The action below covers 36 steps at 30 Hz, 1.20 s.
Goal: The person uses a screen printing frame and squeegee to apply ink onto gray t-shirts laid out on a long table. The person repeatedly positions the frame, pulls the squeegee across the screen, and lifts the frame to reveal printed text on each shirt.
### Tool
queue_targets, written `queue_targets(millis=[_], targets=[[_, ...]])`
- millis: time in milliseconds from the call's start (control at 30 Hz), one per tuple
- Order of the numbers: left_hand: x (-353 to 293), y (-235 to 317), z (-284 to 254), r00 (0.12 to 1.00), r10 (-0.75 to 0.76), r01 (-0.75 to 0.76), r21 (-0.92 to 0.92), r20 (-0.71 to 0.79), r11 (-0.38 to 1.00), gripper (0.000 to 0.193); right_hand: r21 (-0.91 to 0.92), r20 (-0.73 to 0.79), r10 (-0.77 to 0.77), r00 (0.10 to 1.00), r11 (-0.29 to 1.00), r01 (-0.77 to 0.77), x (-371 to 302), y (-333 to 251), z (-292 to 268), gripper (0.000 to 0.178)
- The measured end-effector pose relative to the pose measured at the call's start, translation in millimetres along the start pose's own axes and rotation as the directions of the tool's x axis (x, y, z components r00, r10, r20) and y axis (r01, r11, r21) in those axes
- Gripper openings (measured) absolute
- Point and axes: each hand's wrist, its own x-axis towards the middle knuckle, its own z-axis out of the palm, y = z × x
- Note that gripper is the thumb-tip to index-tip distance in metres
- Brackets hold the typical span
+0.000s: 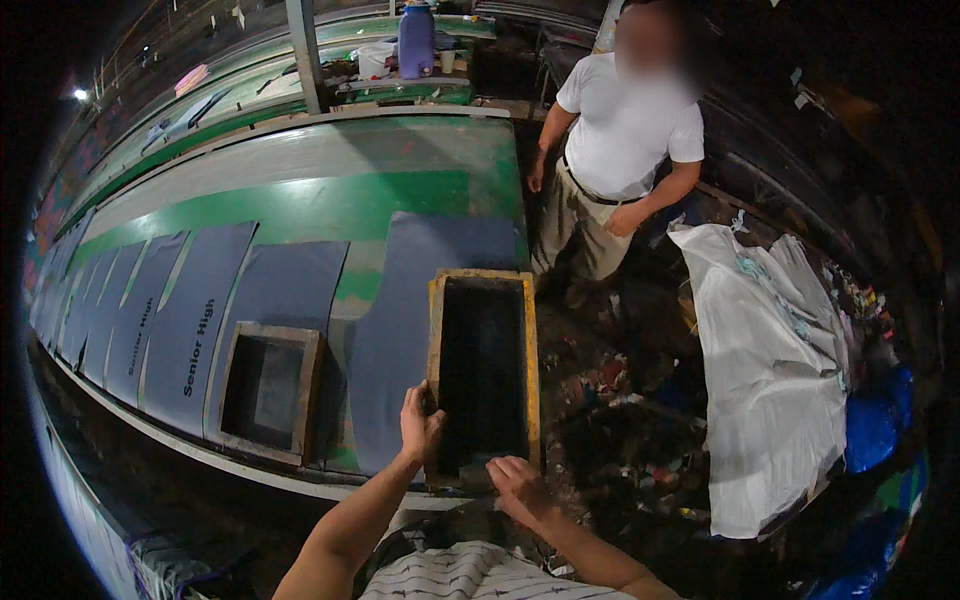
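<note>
Striped shirt: right under my view, the wearer's pale striped shirt (450, 575) fills the lower edge, a bare forearm reaching out on each side.
Right hand: here it is at the near end of the big frame, the right hand (522, 488) with fingers curled down over the inside; it may be on something dark there, but the shadow is deep and I cannot tell whether it grips anything.
Left hand: I have the left hand (420, 422) closed around the left rail, toward the near corner, thumb side inward.
Big frame: the long wooden frame (533, 370), yellow down its right rail, lies at the right end of the table, over part of a wide blue-grey cloth piece (385, 340).
Small frame: off to the left, a smaller wooden frame (307, 395) sits by the table's near edge, nobody touching it.
Cloth row: further left I see blue-grey panels (200, 310) side by side, two with dark lettering.
Table: the green-and-grey tabletop (390, 190) runs on behind them.
Sack: a big white sack (770, 390) stands on the right, blue plastic (880, 420) beside it.
Co-worker: beyond the table's end, a person in a white shirt (635, 130) stands facing us.
Far bench: at the back, a purple-blue jug (415, 45) stands near a metal post (303, 55).
</note>
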Motion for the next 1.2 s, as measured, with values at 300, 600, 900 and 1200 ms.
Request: queue_targets(millis=[300,600,900,1200], targets=[[0,2,-1,0.999,-0.036,0.036,0.002,-0.017,0.999,0.064,0.220,-0.296,0.437,0.850,0.897,-0.384,9,39,-30,0.051],[-2,-3,0,1.000,-0.023,0.024,-0.135,0.011,0.991,0.068,0.276,-0.222,0.613,0.758,0.785,-0.555,6,78,16,0.040],[-13,26,-12,0.995,0.086,-0.098,-0.363,-0.047,0.927,0.073,0.274,-0.356,0.542,0.762,0.840,-0.469,11,49,-16,0.025],[-16,40,-85,0.988,0.053,-0.096,-0.306,-0.146,0.947,0.073,0.258,-0.385,0.461,0.799,0.885,-0.387,66,-3,-37,0.027]])
